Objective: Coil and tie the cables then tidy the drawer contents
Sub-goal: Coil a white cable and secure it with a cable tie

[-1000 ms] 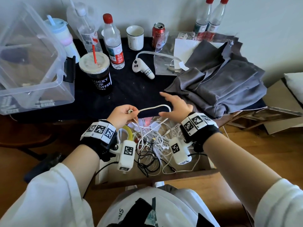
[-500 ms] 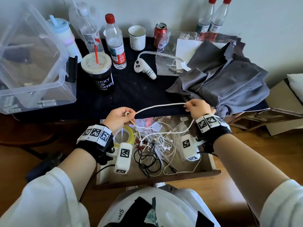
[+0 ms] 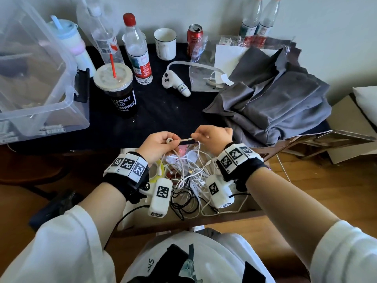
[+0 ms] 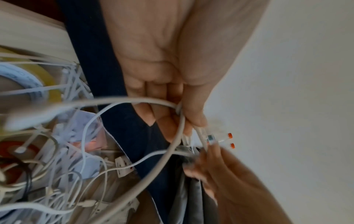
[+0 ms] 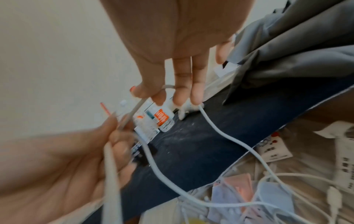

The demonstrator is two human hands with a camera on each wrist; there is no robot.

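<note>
Setting: dark-clothed worktop [image 3: 167, 117] lay beyond my grip, with the open drawer [image 3: 251, 203] directly under it.
Left hand: my left hand [image 3: 158, 145] pinched the white cable [image 3: 184, 139] by a small loop at thumb and forefinger, so the coil had a fixed start.
Right hand: my right hand [image 3: 214, 136] pinched the same cable just beside the left, fingers curled, to feed the next turn across.
Cable's run: from my grip it dropped down into the cable tangle [image 3: 191, 176] in the drawer, near the yellow tape roll [image 3: 157, 170].
Hard to tell: how many turns I held; my fingers covered them. Both wrist views were blurred, and the cable's far end was lost in the tangle.
</note>
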